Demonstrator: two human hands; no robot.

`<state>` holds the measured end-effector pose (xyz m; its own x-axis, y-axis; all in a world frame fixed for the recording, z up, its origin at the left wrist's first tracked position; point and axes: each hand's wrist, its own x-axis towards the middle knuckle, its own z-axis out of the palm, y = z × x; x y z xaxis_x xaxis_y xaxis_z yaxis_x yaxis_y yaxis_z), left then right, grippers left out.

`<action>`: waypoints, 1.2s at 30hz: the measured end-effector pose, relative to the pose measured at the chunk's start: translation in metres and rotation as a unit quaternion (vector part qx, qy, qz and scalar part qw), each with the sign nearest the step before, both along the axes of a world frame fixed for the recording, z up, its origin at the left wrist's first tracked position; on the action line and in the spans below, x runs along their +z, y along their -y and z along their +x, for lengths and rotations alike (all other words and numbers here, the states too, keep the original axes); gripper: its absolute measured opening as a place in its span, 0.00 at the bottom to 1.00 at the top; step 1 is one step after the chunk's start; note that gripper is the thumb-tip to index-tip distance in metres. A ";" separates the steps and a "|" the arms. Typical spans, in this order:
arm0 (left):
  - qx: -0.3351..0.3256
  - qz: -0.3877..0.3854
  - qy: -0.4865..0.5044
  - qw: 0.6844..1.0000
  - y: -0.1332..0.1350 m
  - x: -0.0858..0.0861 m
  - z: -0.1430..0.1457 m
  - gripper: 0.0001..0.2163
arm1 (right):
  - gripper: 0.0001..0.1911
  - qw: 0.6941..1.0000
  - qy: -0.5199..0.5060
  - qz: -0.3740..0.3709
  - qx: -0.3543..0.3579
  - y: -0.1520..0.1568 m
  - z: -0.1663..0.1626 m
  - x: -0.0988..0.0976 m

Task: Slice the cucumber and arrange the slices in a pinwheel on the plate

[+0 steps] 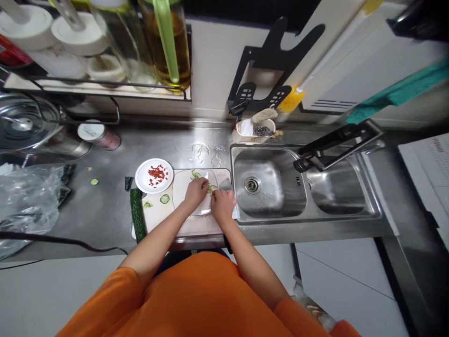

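Note:
A white squarish plate (182,185) lies on the pale cutting board (157,220). Over it, my left hand (197,192) is closed in a pinch; what its fingertips hold is too small to make out. My right hand (223,205) is closed too, its fingertips at thin cucumber slices (211,188) on the plate's right side. More cucumber slices (195,174) rest near the plate's far edge. A wide-bladed kitchen knife (226,184) lies on the board's right end, partly hidden under my right hand. One loose cucumber slice (164,199) is on the board, left of the plate.
A whole cucumber (137,215) lies along the board's left edge. Behind it stands a round white plate (142,175) of small red pieces. The double sink (273,182) with black faucet (329,145) is to the right. Plastic bags (31,201) and a shaker jar (100,135) sit left.

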<state>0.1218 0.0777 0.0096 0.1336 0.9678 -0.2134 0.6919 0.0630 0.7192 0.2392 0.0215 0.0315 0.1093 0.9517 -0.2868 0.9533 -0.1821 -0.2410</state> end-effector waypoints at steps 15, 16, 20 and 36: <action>0.182 0.031 -0.151 0.971 0.073 0.018 -0.129 0.12 | 0.10 0.999 -0.037 0.009 0.036 0.036 0.013 0.006; 0.177 0.024 -0.161 0.971 0.078 0.016 -0.133 0.12 | 0.10 0.998 -0.039 0.008 0.043 0.039 0.011 0.006; 0.167 0.010 -0.186 0.968 0.086 0.004 -0.135 0.15 | 0.10 0.996 -0.044 0.011 0.074 0.048 0.001 0.007; 0.210 0.004 -0.139 0.968 0.077 0.007 -0.128 0.10 | 0.09 0.992 -0.066 0.057 0.096 0.056 -0.006 0.004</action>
